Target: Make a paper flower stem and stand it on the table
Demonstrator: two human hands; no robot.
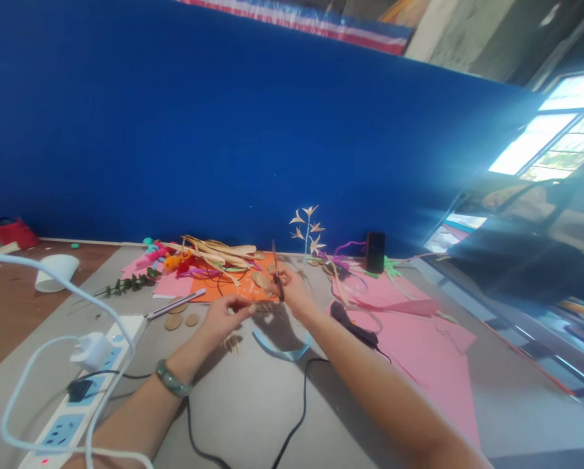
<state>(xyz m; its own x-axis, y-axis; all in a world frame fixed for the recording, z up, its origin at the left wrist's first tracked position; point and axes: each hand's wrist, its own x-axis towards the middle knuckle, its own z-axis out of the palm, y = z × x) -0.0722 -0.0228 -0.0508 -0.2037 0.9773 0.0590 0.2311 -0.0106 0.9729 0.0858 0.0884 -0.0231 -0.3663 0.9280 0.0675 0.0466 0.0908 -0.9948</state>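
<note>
My right hand (294, 291) is closed round a pair of scissors (276, 268), whose blades point up and away over the orange paper (223, 286). My left hand (223, 317), with a green bangle (172, 380) on its wrist, pinches a small pale piece (262, 306) that it holds up to the scissors. A curled blue paper strip (282, 350) lies on the grey table (252, 417) just below both hands. Small straw bits (232, 342) lie under the left hand.
Dried straw leaves (218, 253), coloured pipe cleaners (167, 257), brown discs (179, 320), a straw sprig (307, 231), a black phone (375, 251) and pink sheets (413, 326) crowd the table. A black glue gun (353, 324), its cord, a white power strip (94, 384) and a white cup (55, 272) lie near.
</note>
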